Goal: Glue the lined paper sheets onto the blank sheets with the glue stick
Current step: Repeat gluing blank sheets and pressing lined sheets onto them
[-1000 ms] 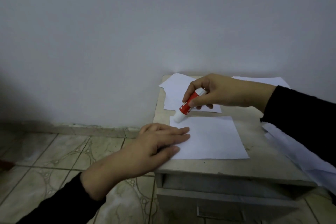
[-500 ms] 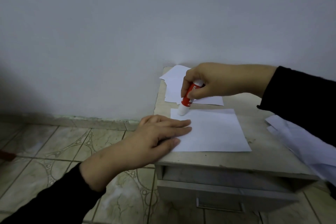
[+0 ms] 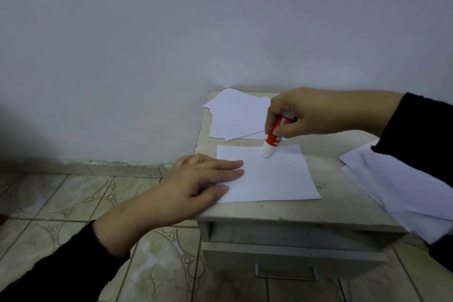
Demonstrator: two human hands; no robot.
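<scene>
A white sheet (image 3: 274,176) lies flat on the small grey table (image 3: 294,211). My left hand (image 3: 196,184) rests flat on the sheet's left edge with its fingers straight, pressing it down. My right hand (image 3: 301,113) grips a red and white glue stick (image 3: 272,140), tilted, its white tip touching the sheet near the far edge, a little left of the middle. Whether the sheet is lined or blank is too faint to tell.
A loose pile of white sheets (image 3: 235,117) lies at the table's far left corner. More white sheets (image 3: 402,189) hang over the right edge. A drawer with a metal handle (image 3: 286,274) sits below the tabletop. Tiled floor (image 3: 73,198) lies left; the wall is close behind.
My right hand has slid the glue stick to the right along the sheet's far edge, from its far left corner. My left hand has stayed pressed on the left edge.
</scene>
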